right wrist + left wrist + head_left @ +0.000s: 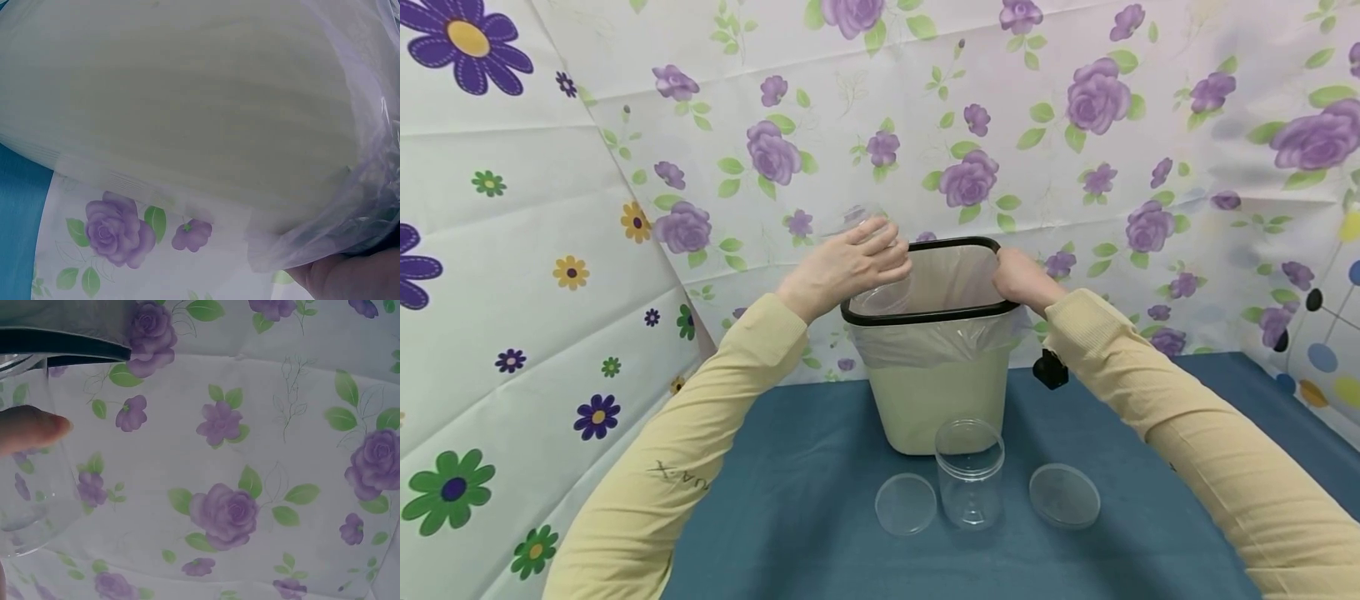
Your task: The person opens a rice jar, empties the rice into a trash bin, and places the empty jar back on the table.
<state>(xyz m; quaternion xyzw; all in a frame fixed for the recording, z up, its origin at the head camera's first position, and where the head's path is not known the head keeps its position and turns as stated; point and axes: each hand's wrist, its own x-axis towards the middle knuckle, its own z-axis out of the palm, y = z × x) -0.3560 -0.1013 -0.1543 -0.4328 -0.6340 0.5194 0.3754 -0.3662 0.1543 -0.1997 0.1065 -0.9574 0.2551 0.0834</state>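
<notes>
A cream wastebasket (940, 396) with a black rim (936, 317) stands on the table, lined with a translucent plastic bag (917, 346). My left hand (850, 265) grips a clear plastic jar (47, 512) over the left side of the rim. The jar's mouth tilts down toward the inside of the bin, and its base points up and left. On the opposite side, my right hand (1024, 279) holds the rim and liner; its fingers are partly hidden. In the right wrist view the thumb (356, 275) lies against the bag edge.
In front of the bin stands another clear jar (970, 487), upright and without a lid. A clear round lid (906, 504) lies to its left, another lid (1064, 497) to its right. A small black object (1050, 369) is near the right forearm. Flowered sheeting (880, 100) hangs behind.
</notes>
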